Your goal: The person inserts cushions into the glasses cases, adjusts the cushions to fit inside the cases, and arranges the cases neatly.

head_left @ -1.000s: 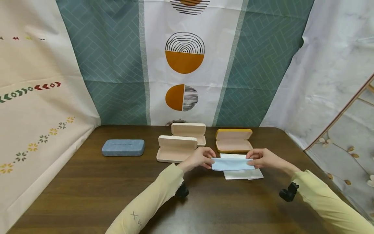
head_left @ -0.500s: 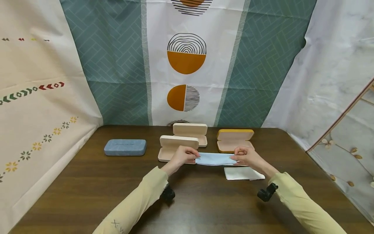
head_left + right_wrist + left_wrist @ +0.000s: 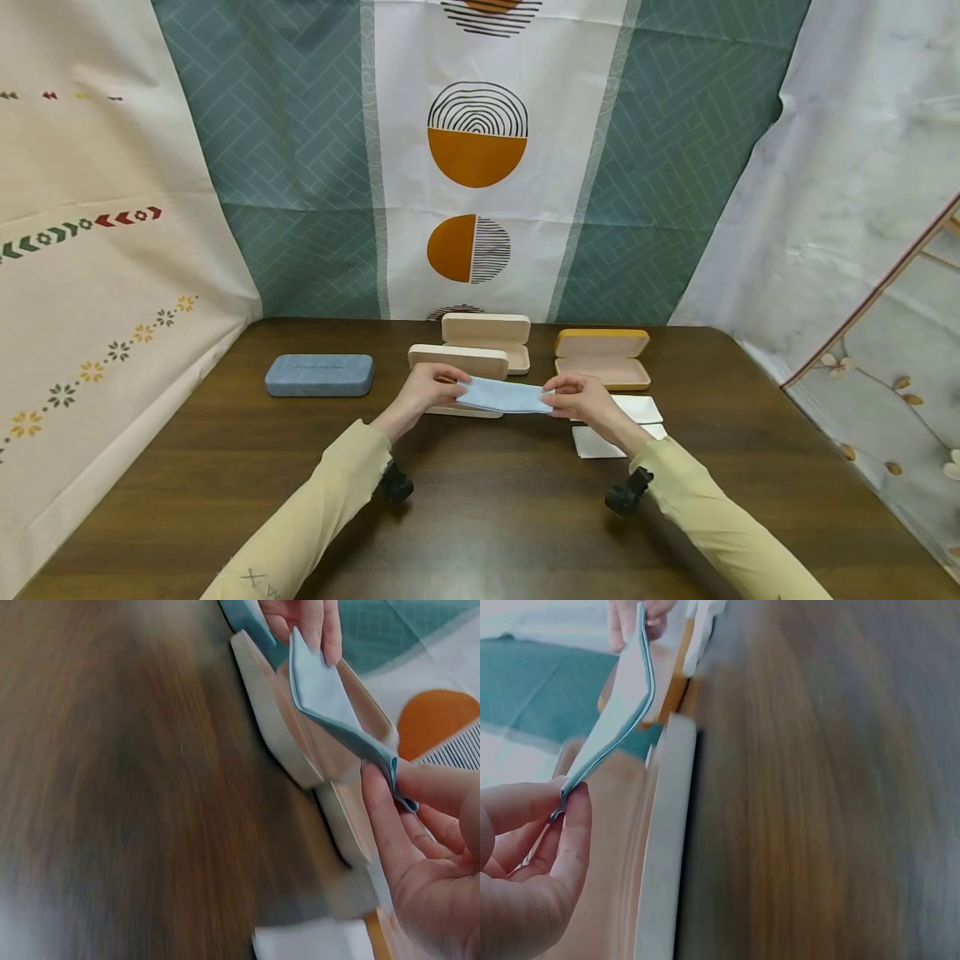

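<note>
We see a folded light-blue cloth (image 3: 504, 395) held up off the table (image 3: 450, 525), stretched between two hands over the open front cream case (image 3: 461, 359). The left hand (image 3: 426, 390) pinches one end of the cloth between thumb and fingers, and the right hand (image 3: 583, 403) pinches the other end the same way. From the wrist views we make out the cloth's layered edge — it bends a little along its length, and the case's pale inside shows beyond it.

Just behind the front case we find a rear cream case (image 3: 486, 330), also open, its lid leaning back. To the right stands a yellow case (image 3: 602, 335), open too, with a pale lining. In front of it we see two white cloths lying flat on the wood, the back one (image 3: 639, 408) near the yellow case and the front one (image 3: 594, 443) partly hidden by the right arm. Well apart on the left sits a blue case (image 3: 319, 375), closed. Behind everything we see a patterned curtain (image 3: 477, 158) — green at the sides, white with orange and black shapes in the middle.
</note>
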`<state>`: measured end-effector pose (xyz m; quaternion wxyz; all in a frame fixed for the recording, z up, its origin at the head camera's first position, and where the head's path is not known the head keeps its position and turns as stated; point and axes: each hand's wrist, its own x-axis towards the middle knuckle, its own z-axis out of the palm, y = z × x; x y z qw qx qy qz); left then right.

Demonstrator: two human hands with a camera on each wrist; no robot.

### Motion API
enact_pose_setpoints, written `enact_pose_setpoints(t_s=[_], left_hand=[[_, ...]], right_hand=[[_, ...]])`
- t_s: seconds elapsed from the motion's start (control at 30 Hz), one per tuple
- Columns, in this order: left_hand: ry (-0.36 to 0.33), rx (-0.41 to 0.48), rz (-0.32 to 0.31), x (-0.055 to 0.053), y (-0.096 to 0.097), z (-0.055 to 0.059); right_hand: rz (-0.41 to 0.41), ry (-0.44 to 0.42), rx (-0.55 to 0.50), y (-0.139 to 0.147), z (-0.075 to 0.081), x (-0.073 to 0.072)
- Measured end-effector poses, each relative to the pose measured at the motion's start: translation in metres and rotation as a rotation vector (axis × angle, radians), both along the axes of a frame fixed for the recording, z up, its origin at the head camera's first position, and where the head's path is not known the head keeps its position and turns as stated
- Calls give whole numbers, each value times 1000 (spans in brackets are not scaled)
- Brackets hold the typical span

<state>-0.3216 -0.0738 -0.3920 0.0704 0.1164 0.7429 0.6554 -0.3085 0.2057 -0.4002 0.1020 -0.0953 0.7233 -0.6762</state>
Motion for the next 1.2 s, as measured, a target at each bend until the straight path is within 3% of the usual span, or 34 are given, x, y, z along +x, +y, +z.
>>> enact_pose_setpoints(t_s=[0.3,0.53,0.73,0.9,1.2], left_hand=[[58,-59,41,-9,-40,-6],[62,-148,97,-14,-58,-10],[79,-167,97,-14,-65,-11],[87,-203,109,-21,-67,-19],[219,-432,134,-24,-66,-13]], right_hand=[[10,-8,-38,-44,-3,-13],[-23,-2,-33,-66,-8,-23],[-52,4,18,-75,-9,-27],[-58,36,106,-77,-9,-29],[-51,89,158,-80,-11,-30]])
